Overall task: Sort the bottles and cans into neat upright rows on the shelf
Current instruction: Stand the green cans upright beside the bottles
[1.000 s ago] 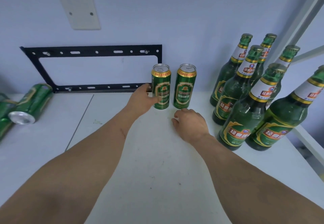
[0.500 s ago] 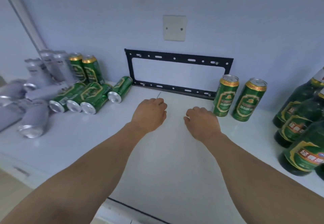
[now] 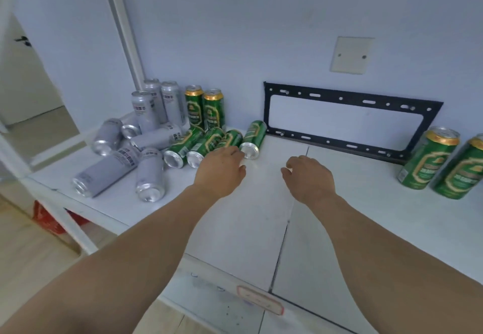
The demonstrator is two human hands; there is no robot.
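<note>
Several green cans lie on their sides on the white shelf (image 3: 243, 216), the rightmost lying green can (image 3: 253, 139) nearest my hands. Behind them two green cans (image 3: 205, 109) stand upright, with silver cans (image 3: 156, 104) upright to their left and more silver cans (image 3: 125, 166) tipped over in front. At the far right two upright green cans (image 3: 428, 161) stand side by side. My left hand (image 3: 220, 170) hovers just in front of the lying green cans, fingers loosely curled, holding nothing. My right hand (image 3: 308, 177) is over bare shelf, also holding nothing.
A black metal bracket (image 3: 347, 122) leans against the back wall, under a white wall plate (image 3: 351, 54). A white upright post (image 3: 125, 28) rises at the left. The shelf's front edge (image 3: 235, 279) runs near my forearms; something red (image 3: 49, 218) sits below on the floor.
The view has swung left: the bottles have left the frame and the pile of cans has come in. My left hand let go of the upright green can and moved left toward the lying cans.
</note>
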